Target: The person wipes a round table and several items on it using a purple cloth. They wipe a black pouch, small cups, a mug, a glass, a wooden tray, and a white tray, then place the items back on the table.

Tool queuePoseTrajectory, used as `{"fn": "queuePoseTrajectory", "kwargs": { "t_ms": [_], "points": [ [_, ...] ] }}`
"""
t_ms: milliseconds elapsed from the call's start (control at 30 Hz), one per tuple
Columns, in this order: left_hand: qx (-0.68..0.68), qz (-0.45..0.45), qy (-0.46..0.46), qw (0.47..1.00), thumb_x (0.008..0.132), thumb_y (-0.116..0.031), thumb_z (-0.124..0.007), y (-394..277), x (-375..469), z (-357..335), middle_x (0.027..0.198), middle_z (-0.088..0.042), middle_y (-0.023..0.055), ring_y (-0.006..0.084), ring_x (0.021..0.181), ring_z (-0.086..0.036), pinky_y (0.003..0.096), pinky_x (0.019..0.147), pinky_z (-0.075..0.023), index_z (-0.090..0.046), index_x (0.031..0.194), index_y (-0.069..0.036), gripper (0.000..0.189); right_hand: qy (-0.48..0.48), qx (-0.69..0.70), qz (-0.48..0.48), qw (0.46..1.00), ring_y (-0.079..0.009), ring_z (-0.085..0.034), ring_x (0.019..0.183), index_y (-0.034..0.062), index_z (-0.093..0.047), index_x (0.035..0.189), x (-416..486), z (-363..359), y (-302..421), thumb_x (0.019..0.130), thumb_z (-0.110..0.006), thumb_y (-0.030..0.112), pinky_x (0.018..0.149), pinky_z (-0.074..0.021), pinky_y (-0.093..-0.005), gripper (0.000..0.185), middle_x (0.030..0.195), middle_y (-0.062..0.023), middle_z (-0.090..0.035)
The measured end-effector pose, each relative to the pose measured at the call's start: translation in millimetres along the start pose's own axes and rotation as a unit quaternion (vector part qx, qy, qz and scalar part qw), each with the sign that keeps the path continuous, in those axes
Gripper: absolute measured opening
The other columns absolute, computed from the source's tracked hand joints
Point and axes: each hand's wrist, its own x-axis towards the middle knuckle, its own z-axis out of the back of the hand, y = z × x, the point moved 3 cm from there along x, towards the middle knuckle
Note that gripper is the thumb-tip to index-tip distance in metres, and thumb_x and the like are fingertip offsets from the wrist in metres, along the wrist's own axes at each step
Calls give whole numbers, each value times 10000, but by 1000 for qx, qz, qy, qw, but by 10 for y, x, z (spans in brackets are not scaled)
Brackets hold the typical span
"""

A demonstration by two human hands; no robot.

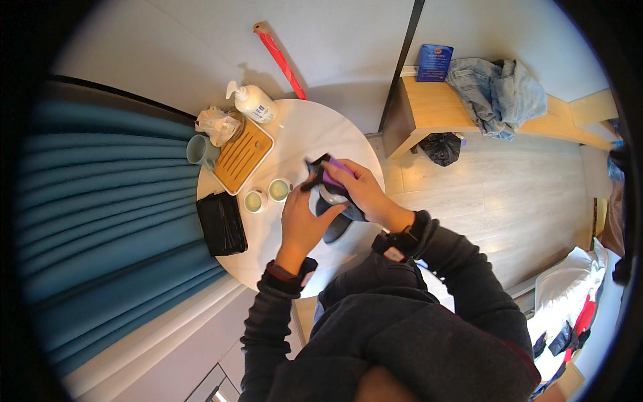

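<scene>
Over the round white table [274, 236], both my hands are on a dark object with a pale rounded part, too blurred to name. My right hand [369, 193] grips it together with a purple piece [337, 172] at its upper side. The fingertips of my left hand [304, 216] are at its left edge, with the thumb across the pale part. A dark flat thing [336, 228] lies beneath my hands on the table. Two small white cups [279, 190] with pale green insides stand left of my hands.
A slatted wooden tray [244, 156], a pump bottle [257, 104], a grey-green mug [200, 149], a crumpled plastic bag [217, 125] and a black folded bundle [222, 223] sit along the table's far left side. A wooden bench [432, 108] holds jeans [497, 95]; a black bag [441, 149] is below.
</scene>
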Motion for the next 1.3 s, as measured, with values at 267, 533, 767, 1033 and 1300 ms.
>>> {"fn": "queuePoseTrajectory", "kwargs": {
  "t_ms": [267,533,767,1033,1300],
  "points": [
    [-82,8,129,988,722,-198,-822,74,-11,29,923,-665,154,266,853,-658,317,782,-494,-606,1040,19,442,162,-153,-44,974,-86,-568,919,45,-610,1153,-92,101,74,924,-630,293,835,-457,-228,338,1010,-16,-631],
    [7,62,-21,998,655,-296,-833,-3,-19,-175,1023,-641,161,326,969,-614,399,832,-484,-617,1068,-10,547,-38,-7,37,999,-71,-555,844,32,-600,1141,-4,25,-93,951,-592,290,766,-464,-228,321,952,-5,-615],
    [-20,32,177,984,663,-351,-843,-13,-65,-88,1020,-637,128,314,949,-605,352,842,-477,-613,1087,-3,595,84,-51,-164,981,-93,-590,887,34,-618,1189,-88,248,-50,956,-564,261,771,-477,-224,330,992,-20,-636],
    [36,8,112,993,661,-418,-821,8,-195,-243,1034,-620,151,354,949,-605,393,820,-493,-594,1091,-26,624,11,-179,-133,975,-126,-556,782,-53,-637,1010,65,425,-420,977,-487,305,743,-460,-267,390,864,-46,-629],
    [47,55,-56,996,643,-296,-853,465,-3,-153,1017,-618,147,337,962,-606,403,835,-491,-571,1121,-43,610,-53,-255,-45,964,-57,-494,645,47,-606,833,250,879,-322,1001,-482,290,629,-427,-219,321,755,35,-559]
  ]
}}
